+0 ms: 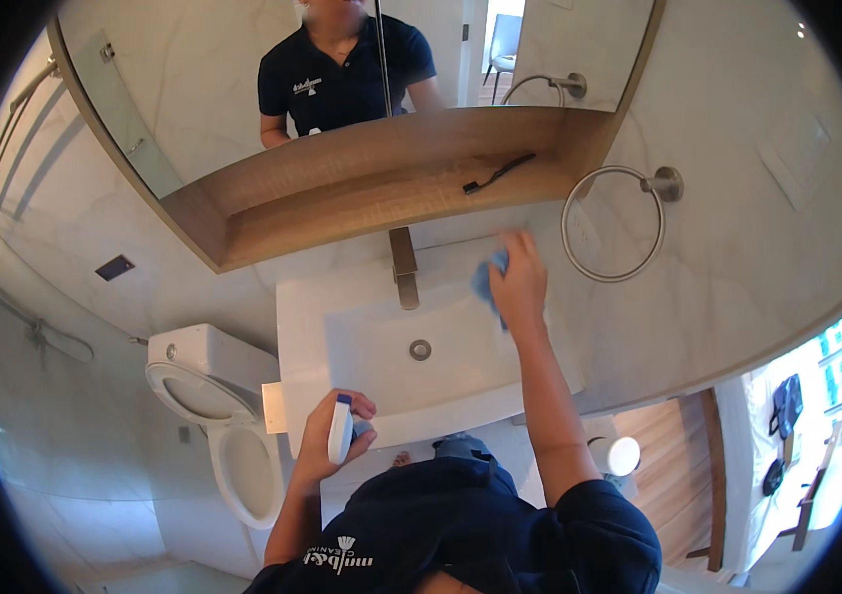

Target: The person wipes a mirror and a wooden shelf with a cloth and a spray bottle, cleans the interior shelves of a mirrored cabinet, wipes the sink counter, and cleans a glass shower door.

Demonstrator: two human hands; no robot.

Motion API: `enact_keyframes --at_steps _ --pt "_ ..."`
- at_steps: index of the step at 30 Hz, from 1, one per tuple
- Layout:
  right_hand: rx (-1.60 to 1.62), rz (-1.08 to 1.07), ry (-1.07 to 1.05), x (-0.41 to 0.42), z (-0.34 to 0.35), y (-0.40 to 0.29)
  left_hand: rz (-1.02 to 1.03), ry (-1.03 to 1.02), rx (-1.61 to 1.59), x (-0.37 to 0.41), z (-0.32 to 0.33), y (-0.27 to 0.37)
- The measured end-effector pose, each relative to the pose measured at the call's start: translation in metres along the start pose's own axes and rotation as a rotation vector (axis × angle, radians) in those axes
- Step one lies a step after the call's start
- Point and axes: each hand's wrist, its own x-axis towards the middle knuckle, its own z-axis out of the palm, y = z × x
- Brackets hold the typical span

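My right hand (525, 286) presses a crumpled blue cloth (483, 284) against the right back part of the white washbasin (302, 356); the fingers look slightly blurred. Near the basin's front left corner, my left hand (317, 438) grips a spray bottle, whose white trigger head (340, 434) with a blue tip faces up. The bottle's body is mostly hidden below the head and fingers. Between the two hands lie the bowl's round metal drain (420, 350) and, behind it, a brushed-metal faucet (405, 267).
Above the basin runs a wooden shelf (332, 215) under a mirror (198, 96), with a black toothbrush (499, 174) on it. A metal towel ring (660, 237) juts from the wall at right. Left stands a toilet (272, 475) with its lid raised. A white-lidded bin (622, 455) is at lower right.
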Motion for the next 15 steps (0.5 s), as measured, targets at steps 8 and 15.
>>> enact_keyframes --at_steps 8,15 --pt "-0.302 -0.188 -0.222 0.099 0.033 0.037 -0.029 0.168 -0.165 0.036 0.039 0.009" --pt "-0.025 -0.676 0.109 0.067 0.026 0.091 -0.082 -0.001 -0.310 0.046 0.048 -0.006"
